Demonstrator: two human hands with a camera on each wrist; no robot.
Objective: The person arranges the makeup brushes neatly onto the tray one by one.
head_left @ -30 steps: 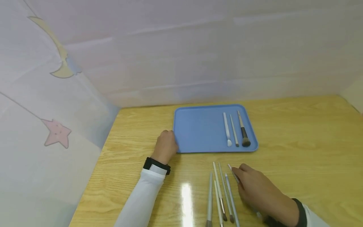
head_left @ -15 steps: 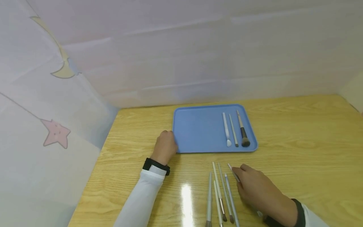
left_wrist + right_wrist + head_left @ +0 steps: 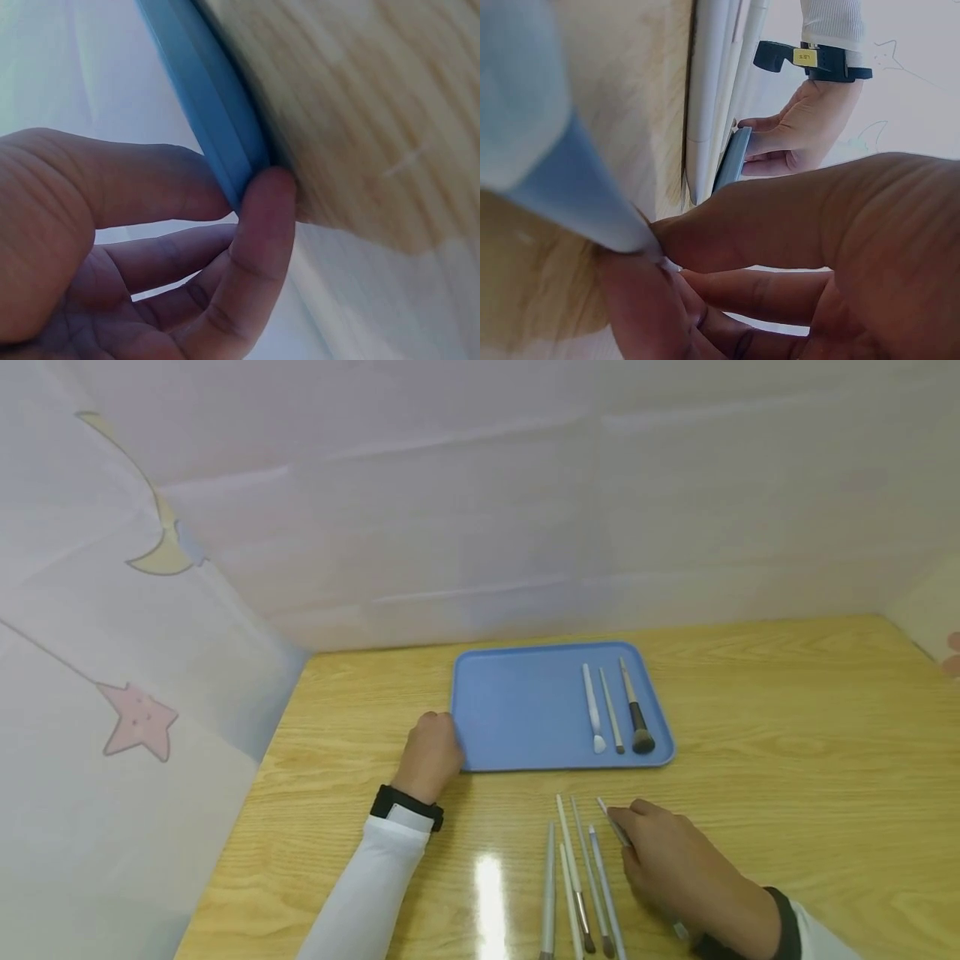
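On the wooden table [image 3: 787,710], the right hand [image 3: 675,868] pinches a brush [image 3: 613,825] pointing to eleven o'clock toward the tray [image 3: 517,710]; the left hand [image 3: 429,758] grips the tray's nine o'clock edge.

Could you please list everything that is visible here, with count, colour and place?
Tray: one, blue, on the table's far middle.
Brushes on tray: three, pale handles, one with a dark head, at the tray's right side.
Brushes on table: four or five, pale grey, side by side in front of the tray.
Held brush: one, pale, just right of that row.
Table: one, light wood.
Curtain: white, with star and moon shapes, at left.
Left hand: pinches the tray's left rim.
Right hand: holds the held brush on the table.
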